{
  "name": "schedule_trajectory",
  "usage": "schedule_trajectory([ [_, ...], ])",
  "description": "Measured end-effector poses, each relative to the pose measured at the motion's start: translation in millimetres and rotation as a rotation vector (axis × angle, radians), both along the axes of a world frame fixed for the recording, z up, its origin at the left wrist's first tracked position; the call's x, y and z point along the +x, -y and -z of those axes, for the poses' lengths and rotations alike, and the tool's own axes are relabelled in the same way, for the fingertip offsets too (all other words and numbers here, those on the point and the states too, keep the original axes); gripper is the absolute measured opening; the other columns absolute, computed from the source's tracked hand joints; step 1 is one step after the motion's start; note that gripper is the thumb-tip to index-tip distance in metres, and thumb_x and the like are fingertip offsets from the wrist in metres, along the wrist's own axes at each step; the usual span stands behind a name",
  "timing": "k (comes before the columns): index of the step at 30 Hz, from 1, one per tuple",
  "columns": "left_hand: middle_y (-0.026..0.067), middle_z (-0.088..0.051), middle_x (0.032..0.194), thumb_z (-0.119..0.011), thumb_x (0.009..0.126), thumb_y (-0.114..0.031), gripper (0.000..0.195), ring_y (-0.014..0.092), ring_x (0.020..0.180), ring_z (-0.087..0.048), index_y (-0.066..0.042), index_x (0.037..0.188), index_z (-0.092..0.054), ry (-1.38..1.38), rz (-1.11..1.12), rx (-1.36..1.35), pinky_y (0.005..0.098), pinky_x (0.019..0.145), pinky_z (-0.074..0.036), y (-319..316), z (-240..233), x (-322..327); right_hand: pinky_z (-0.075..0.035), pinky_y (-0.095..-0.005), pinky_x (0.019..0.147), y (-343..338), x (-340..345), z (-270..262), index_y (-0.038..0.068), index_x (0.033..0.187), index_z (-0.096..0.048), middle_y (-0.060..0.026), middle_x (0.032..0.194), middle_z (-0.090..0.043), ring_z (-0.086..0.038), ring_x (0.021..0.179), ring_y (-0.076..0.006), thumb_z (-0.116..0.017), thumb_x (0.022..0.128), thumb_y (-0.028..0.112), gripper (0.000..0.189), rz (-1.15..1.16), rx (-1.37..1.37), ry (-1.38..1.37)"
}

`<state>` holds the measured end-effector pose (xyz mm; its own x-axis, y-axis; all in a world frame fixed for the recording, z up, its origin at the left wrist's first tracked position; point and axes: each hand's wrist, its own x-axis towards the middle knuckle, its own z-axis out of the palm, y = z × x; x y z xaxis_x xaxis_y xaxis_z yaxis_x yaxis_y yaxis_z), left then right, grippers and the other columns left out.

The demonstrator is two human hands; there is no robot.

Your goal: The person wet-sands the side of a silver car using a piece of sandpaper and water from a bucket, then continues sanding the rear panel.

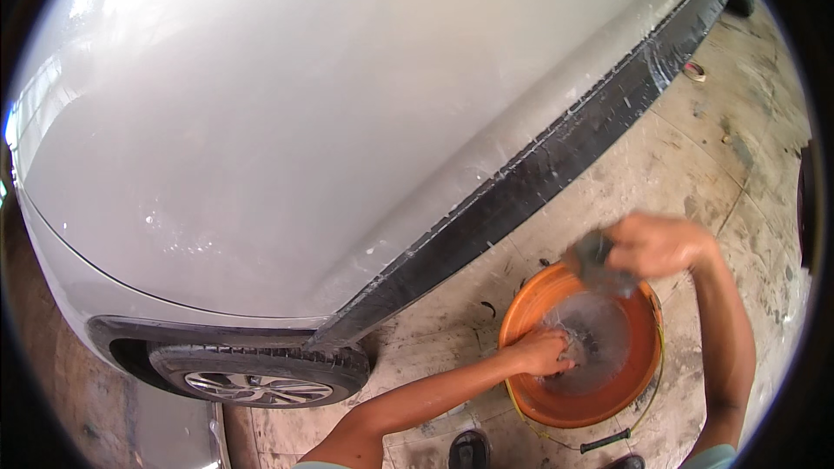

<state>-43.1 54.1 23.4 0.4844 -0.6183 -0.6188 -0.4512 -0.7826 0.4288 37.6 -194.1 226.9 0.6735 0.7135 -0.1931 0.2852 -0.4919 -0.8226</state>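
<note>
An orange bucket (547,407) of cloudy water (606,365) stands on the floor at the lower right. My left hand (544,353) reaches over its near left rim, with the fingertips at the water. A dark patch shows in the water beside those fingers, and what it is stays unclear. Above the bucket's far rim, my right hand (661,245) grips a dark grey block or pad (593,254), blurred by motion. Left of the bucket stretches the pale silver body panel (293,143) of a car, wet with droplets along its lower edge.
A black sill trim (521,202) runs diagonally beside the bucket. A car wheel (260,385) sits at the lower left. The bucket's wire handle with a black grip (606,441) hangs on the near side. A tape roll (695,71) lies on the stained tiled floor (684,163). My shoe (469,449) is below.
</note>
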Motion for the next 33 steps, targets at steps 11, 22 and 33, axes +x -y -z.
schedule_trajectory([
  [11,0.0111,-0.047,0.141,-0.056,0.083,-0.024,0.043,0.03,0.136,-0.035,-0.013,0.124,-0.062,-0.076,0.21,0.493,0.0521,0.111,-0.02,7.3,21.6,-20.5,-0.045,-0.0449,0.097,-141.0,-65.0,221.8,0.005,0.126,-0.058,-0.0189,0.12,-0.062,-0.06,0.11,-0.0379,-0.059,0.085,0.029,0.048,-0.092,-0.774,0.139],
  [22,0.0099,-0.065,0.12,-0.056,0.079,-0.017,0.03,0.029,0.11,-0.061,-0.011,0.103,-0.074,-0.065,0.415,0.416,0.0475,0.09,-0.046,22.0,51.8,-5.5,-0.045,-0.0473,0.095,-99.8,-93.4,330.9,0.003,0.113,-0.063,-0.0196,0.115,-0.062,-0.059,0.113,-0.0315,-0.059,0.082,0.02,0.035,-0.34,-0.73,0.419],
  [33,0.0179,-0.067,0.107,-0.058,0.086,-0.031,0.036,0.035,0.102,-0.063,-0.002,0.105,-0.069,0.062,0.178,0.099,0.0447,0.087,-0.048,17.0,-12.6,-7.9,-0.047,-0.0439,0.095,-69.2,-82.5,277.5,0.003,0.117,-0.063,-0.0193,0.123,-0.06,-0.06,0.112,-0.0276,-0.052,0.087,0.043,0.051,0.079,-0.837,0.108],
])
